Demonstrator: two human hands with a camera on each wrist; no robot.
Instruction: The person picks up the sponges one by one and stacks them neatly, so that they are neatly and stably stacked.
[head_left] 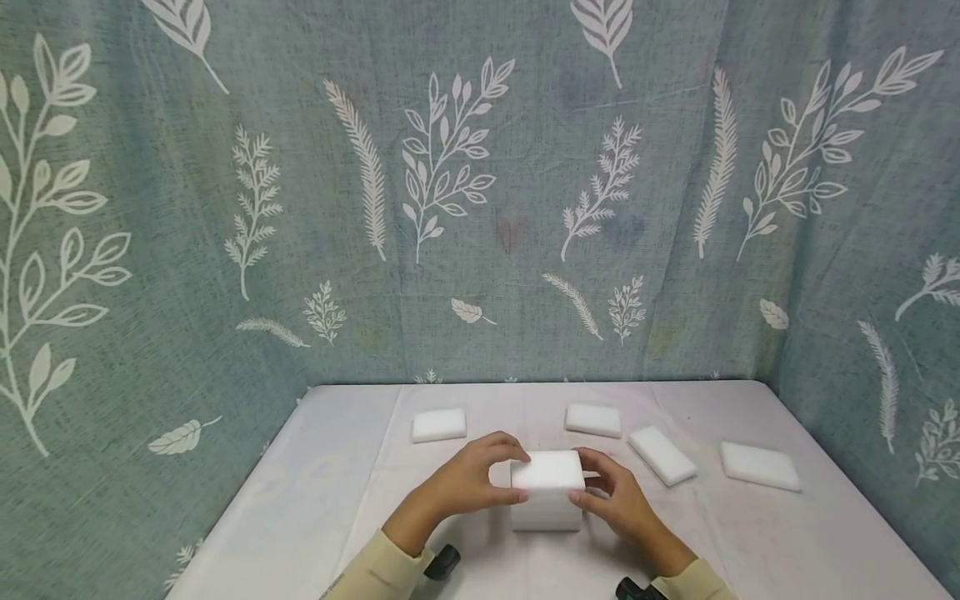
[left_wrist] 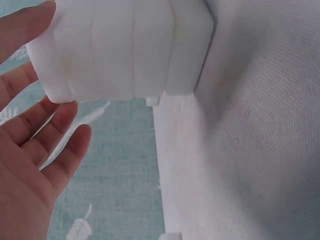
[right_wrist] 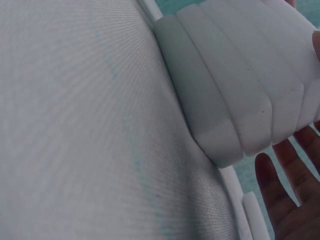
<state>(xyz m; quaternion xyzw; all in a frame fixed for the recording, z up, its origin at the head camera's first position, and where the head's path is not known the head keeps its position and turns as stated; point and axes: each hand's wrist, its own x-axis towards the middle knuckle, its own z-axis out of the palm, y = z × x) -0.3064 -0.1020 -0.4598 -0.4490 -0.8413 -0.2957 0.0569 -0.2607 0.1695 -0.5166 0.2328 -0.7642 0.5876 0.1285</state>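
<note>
A stack of several white sponge blocks stands on the table near its front. My left hand grips the top sponge from the left, thumb at its near edge and fingers toward its far side. From the right, my right hand holds the same sponge between thumb and fingers. Seams between the layers show in the left wrist view, where the spread fingers of the left hand reach the upper end of the stack. In the right wrist view, the right hand is partly cut off by the frame edge.
Loose white sponges lie around the stack: one at the back left, one at the back, a slanted one and one farther right. Patterned blue-green cloth encloses the white-covered table at the back and sides.
</note>
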